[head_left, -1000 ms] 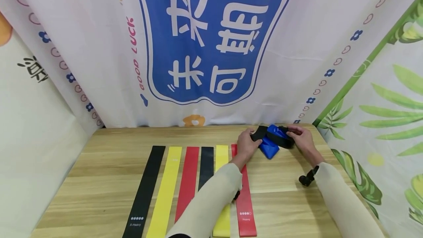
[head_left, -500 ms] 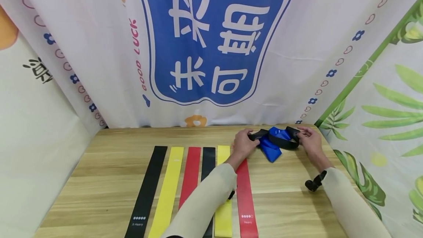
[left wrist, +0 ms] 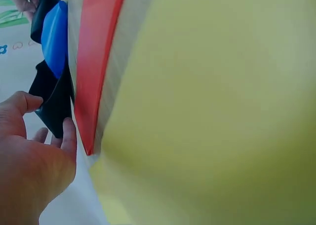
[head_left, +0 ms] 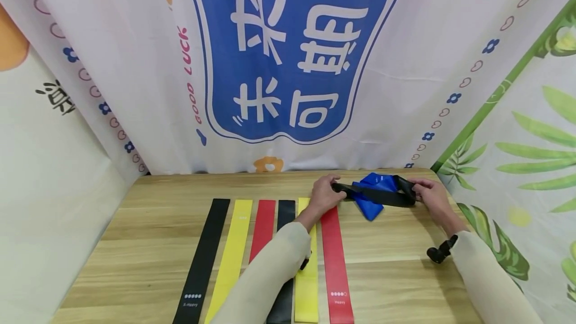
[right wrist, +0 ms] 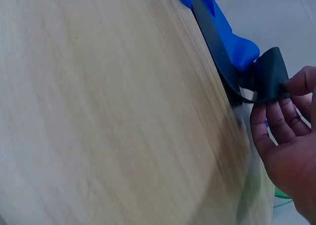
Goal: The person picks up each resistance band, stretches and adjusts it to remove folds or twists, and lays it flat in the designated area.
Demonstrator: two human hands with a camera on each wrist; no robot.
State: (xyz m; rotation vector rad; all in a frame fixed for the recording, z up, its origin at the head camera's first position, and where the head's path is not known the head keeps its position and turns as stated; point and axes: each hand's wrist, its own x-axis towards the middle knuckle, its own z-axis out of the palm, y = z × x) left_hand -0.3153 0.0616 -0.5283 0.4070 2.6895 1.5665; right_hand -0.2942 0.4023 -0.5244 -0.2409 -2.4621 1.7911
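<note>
Both hands hold a black resistance loop band (head_left: 382,197) near the back right of the table. My left hand (head_left: 325,195) pinches its left end between thumb and fingers, as the left wrist view also shows around the black band (left wrist: 54,96). At the other end my right hand (head_left: 434,196) pinches the curled loop (right wrist: 271,74), thumb on top and fingers beneath. Under and behind the band lies a crumpled, glossy blue piece (head_left: 370,209); whether it is a band or a pouch I cannot tell. The black band crosses in front of it.
Flat bands lie in a row on the wooden table (head_left: 135,244): black (head_left: 202,259), yellow (head_left: 231,259), red (head_left: 263,226), another black (head_left: 286,214), another yellow (head_left: 307,289) and a red one marked Heavy (head_left: 336,264). My left forearm passes over some. A printed curtain (head_left: 405,64) borders the back.
My hands have moved apart, left hand leftward and right hand rightward. The black band is drawn out longer and straighter between them, while the blue piece stays in about the same place.
</note>
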